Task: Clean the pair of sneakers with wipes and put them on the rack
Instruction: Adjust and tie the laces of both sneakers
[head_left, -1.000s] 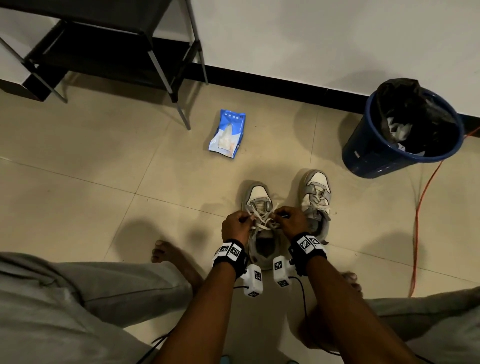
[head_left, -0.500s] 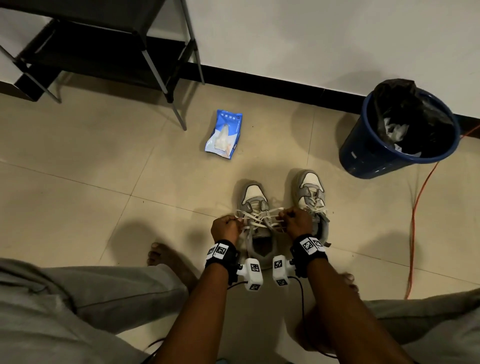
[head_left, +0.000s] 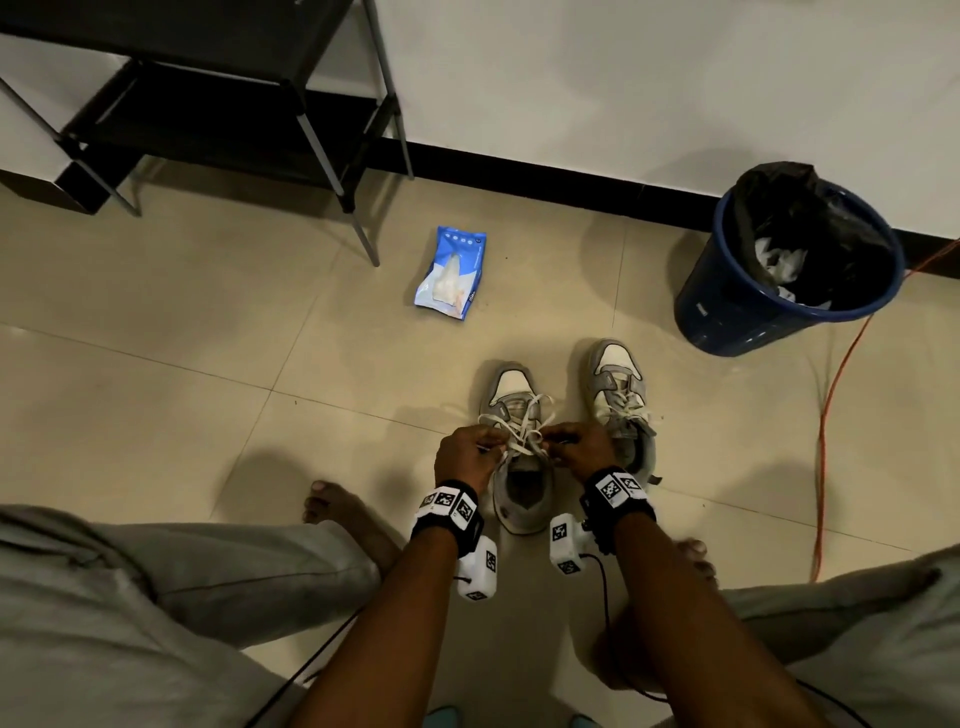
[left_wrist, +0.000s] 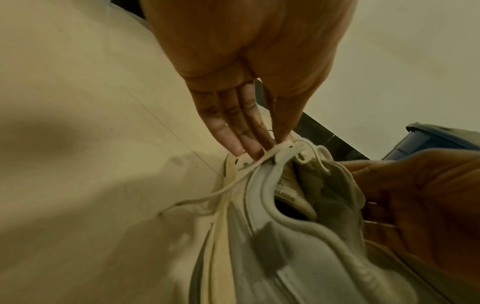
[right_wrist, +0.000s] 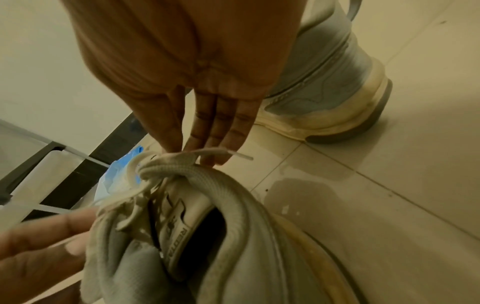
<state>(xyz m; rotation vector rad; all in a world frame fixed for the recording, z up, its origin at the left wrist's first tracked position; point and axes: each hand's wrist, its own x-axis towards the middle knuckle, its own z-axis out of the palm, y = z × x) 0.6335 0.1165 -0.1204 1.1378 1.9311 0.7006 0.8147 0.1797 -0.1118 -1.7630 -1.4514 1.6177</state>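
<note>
Two grey and white sneakers stand side by side on the tiled floor. The left sneaker (head_left: 514, 452) (left_wrist: 285, 236) (right_wrist: 207, 236) is between my hands; the right sneaker (head_left: 621, 402) (right_wrist: 337, 82) stands beside it, laces tied. My left hand (head_left: 467, 457) (left_wrist: 246, 133) pinches a white lace (left_wrist: 233, 181) at the shoe's left side. My right hand (head_left: 576, 449) (right_wrist: 205, 148) pinches the other lace (right_wrist: 207, 154) on the right side. A loose bow (head_left: 519, 426) lies between the hands. A blue wipes pack (head_left: 451, 273) lies on the floor beyond the shoes.
A black metal shoe rack (head_left: 208, 104) stands at the back left against the wall. A blue bin (head_left: 779, 275) with a black liner stands at the right. An orange cable (head_left: 826, 415) runs along the floor at the right. My bare feet (head_left: 343, 519) flank the shoes.
Both hands first drew apart and pulled the laces taut, then came back closer together over the left sneaker. Both sneakers stay where they were.
</note>
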